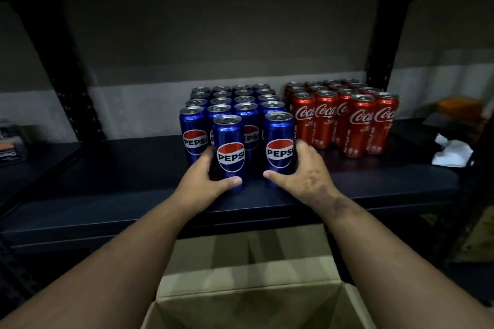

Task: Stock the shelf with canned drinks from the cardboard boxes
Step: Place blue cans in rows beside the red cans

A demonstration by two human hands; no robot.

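On the dark shelf (120, 168) stands a block of several blue Pepsi cans (230, 100) and, to its right, a block of several red Coca-Cola cans (344, 115). My left hand (205, 179) grips the base of a blue Pepsi can (230, 141) standing at the front of the block. My right hand (302, 171) grips another blue Pepsi can (279, 139) beside it, thumb across its lower front. Both cans are upright on the shelf. An open cardboard box (254, 304) sits below me, its inside dim.
Black shelf uprights (83, 104) frame the bay left and right. A crumpled white paper (451, 152) lies on the shelf at far right, with an orange object (459, 105) behind it. Dark items (10, 141) sit at far left. A grey wall backs the shelf.
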